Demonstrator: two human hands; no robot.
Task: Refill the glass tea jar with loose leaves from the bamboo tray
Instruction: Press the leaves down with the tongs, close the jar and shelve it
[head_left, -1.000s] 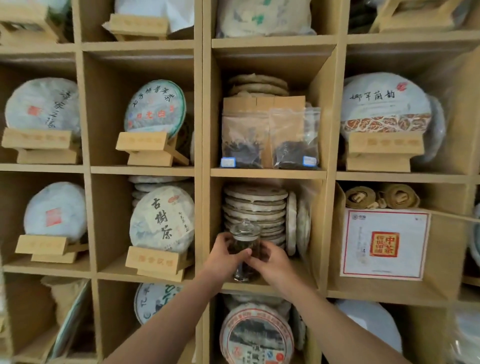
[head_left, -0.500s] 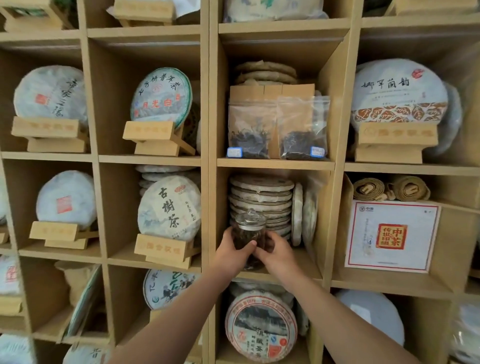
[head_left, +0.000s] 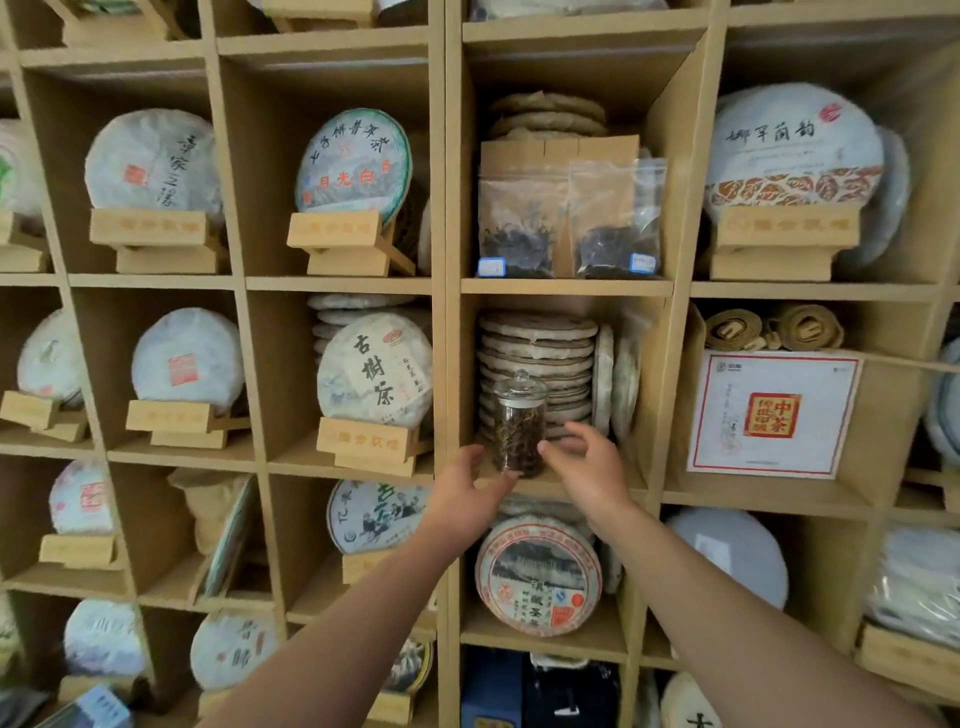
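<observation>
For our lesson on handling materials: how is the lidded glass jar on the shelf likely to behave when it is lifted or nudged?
The glass tea jar is tall and narrow, so a sideways nudge would probably tip it. Its smooth, rigid glass looks slippery and breakable. The knobbed lid seems only to rest on top, so tilting may shed it. The dry leaves inside probably add little weight.

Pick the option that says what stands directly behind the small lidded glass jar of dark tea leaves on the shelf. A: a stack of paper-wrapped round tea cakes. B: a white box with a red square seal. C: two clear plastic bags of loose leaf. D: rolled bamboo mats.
A: the small lidded glass jar stands in front of a stack of paper-wrapped round tea cakes in the same compartment.
</observation>
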